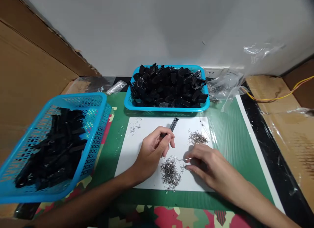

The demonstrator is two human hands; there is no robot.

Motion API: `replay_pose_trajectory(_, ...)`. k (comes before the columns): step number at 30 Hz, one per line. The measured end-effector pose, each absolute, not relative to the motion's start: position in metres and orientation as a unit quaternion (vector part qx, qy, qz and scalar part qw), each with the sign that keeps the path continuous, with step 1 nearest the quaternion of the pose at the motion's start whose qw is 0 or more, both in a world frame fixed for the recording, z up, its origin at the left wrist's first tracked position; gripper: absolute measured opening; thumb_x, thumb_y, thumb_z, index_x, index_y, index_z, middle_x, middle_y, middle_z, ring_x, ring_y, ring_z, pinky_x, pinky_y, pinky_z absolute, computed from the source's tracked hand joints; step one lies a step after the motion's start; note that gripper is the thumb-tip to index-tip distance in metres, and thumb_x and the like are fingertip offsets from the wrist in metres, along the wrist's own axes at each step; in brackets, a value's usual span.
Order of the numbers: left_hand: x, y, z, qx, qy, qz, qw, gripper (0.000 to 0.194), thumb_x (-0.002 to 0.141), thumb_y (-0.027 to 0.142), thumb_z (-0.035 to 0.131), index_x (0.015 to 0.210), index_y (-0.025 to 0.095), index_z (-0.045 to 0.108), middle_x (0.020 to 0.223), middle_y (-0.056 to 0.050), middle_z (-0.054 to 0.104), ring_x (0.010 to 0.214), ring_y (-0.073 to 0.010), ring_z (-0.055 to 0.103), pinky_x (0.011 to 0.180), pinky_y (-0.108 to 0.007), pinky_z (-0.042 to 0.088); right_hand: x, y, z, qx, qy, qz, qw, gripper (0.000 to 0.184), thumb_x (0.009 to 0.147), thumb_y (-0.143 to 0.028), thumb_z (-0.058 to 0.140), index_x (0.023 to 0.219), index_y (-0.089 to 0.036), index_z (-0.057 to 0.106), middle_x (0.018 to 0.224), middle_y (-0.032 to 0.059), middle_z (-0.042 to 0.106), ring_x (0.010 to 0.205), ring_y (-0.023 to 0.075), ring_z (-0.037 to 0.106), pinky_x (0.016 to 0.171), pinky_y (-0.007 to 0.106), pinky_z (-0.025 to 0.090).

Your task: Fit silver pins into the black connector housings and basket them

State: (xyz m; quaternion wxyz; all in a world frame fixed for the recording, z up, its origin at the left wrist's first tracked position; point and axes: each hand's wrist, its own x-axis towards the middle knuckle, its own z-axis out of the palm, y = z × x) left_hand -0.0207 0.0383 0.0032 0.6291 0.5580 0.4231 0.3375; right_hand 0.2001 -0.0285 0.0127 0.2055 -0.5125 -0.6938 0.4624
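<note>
Handwork with small wire pieces at a bench, organised about a white sheet (129,153). The left hand (155,146), over the middle of the sheet, is closed with thumb and fingers around a slender black part (174,124), whose free end points toward the sheet's far edge. The right hand (208,161), over the sheet's right side, is half curled and holds a thin metal rod (187,159) at its fingertips; whether this is a tool or a workpiece cannot be told. A dense wire pile (170,173) lies near the sheet's front edge, a smaller pile (197,137) toward its right edge, and a sparse scatter (134,128) at its far left corner. A far basket (166,108), heaped with black pieces, stands beyond the sheet; a left basket (73,96), partly filled with black parts, stands to its left. Work appears midway: one part is in hand and much loose wire remains. Which basket, if either, contains finished parts is not shown.
</note>
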Motion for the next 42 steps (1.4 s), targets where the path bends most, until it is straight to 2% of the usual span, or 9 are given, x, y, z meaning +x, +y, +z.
replay_pose_trajectory(4,-0.029,0.040,0.002,0.577,0.417,0.324,0.623,0.018,0.105,0.035,0.057,0.102,0.018,0.062,0.082,0.000,0.065,0.068,-0.0092,0.052,0.064,-0.025,0.041,0.196,-0.031,0.009,-0.516,-0.694,0.457,0.210,0.013,0.100,-0.015,0.058,0.096,-0.021,0.070,0.094,0.0038,0.069,0.090,0.0198,0.062,0.080,0.035,0.046)
replay_pose_trajectory(8,-0.034,0.041,0.006,0.599,0.407,0.306,0.618,0.015,0.102,0.033,0.061,0.100,0.018,0.061,0.084,-0.001,0.065,0.080,-0.0134,0.059,0.076,-0.028,0.046,0.198,-0.030,0.016,-0.522,-0.666,0.487,0.218,0.012,0.102,-0.019,0.054,0.098,-0.021,0.066,0.097,0.0045,0.069,0.090,0.0194,0.061,0.080,0.034,0.047)
replay_pose_trajectory(12,-0.037,0.040,0.009,0.626,0.396,0.255,0.621,0.017,0.101,0.035,0.061,0.098,0.018,0.061,0.083,-0.002,0.063,0.078,-0.0148,0.058,0.072,-0.029,0.045,0.201,-0.027,0.023,-0.530,-0.648,0.496,0.231,0.011,0.105,-0.025,0.051,0.099,-0.022,0.060,0.098,0.0048,0.066,0.088,0.0188,0.060,0.078,0.033,0.047)
replay_pose_trajectory(15,-0.038,0.039,0.008,0.639,0.376,0.243,0.626,0.020,0.102,0.038,0.060,0.097,0.018,0.061,0.082,-0.002,0.062,0.079,-0.0159,0.058,0.072,-0.029,0.044,0.201,-0.028,0.024,-0.523,-0.654,0.495,0.231,0.010,0.103,-0.023,0.053,0.096,-0.022,0.061,0.098,0.0045,0.068,0.089,0.0190,0.061,0.079,0.033,0.047)
replay_pose_trajectory(20,-0.036,0.039,0.004,0.636,0.365,0.284,0.618,0.022,0.102,0.041,0.058,0.102,0.019,0.062,0.083,-0.001,0.059,0.074,-0.0148,0.052,0.068,-0.027,0.041,0.199,-0.034,0.025,-0.543,-0.635,0.501,0.226,0.011,0.099,-0.024,0.060,0.091,-0.022,0.066,0.083,0.0005,0.067,0.070,0.0148,0.054,0.063,0.028,0.040)
replay_pose_trajectory(25,-0.035,0.039,0.007,0.660,0.367,0.294,0.586,0.028,0.104,0.043,0.055,0.109,0.019,0.068,0.098,-0.004,0.064,0.080,-0.0157,0.052,0.070,-0.027,0.039,0.196,-0.029,0.026,-0.551,-0.588,0.512,0.296,0.010,0.093,-0.027,0.067,0.087,-0.019,0.067,0.081,0.0017,0.066,0.073,0.0151,0.057,0.064,0.027,0.042)
replay_pose_trajectory(29,-0.036,0.037,0.009,0.680,0.358,0.270,0.580,0.032,0.104,0.045,0.054,0.102,0.018,0.072,0.085,-0.002,0.063,0.069,-0.0135,0.046,0.062,-0.026,0.033,0.197,-0.020,0.018,-0.545,-0.538,0.547,0.337,0.021,0.089,-0.037,0.071,0.086,-0.017,0.066,0.073,0.0000,0.060,0.066,0.0143,0.054,0.061,0.027,0.039)
replay_pose_trajectory(37,-0.029,0.028,0.008,0.772,0.322,0.253,0.485,0.024,0.091,0.036,0.075,0.110,0.021,0.076,0.093,-0.003,0.068,0.077,-0.0151,0.057,0.070,-0.028,0.041,0.193,-0.027,0.014,-0.529,-0.503,0.569,0.378,0.027,0.085,-0.043,0.077,0.086,-0.017,0.070,0.059,-0.0059,0.043,0.055,0.0106,0.037,0.054,0.026,0.028)
replay_pose_trajectory(42,-0.031,0.028,0.009,0.784,0.319,0.244,0.473,0.016,0.097,0.033,0.067,0.101,0.021,0.077,0.087,-0.003,0.067,0.074,-0.0147,0.055,0.071,-0.028,0.042,0.190,-0.025,0.016,-0.527,-0.499,0.583,0.365,0.030,0.085,-0.047,0.076,0.086,-0.017,0.069,0.058,-0.0061,0.041,0.053,0.0098,0.035,0.052,0.026,0.025)
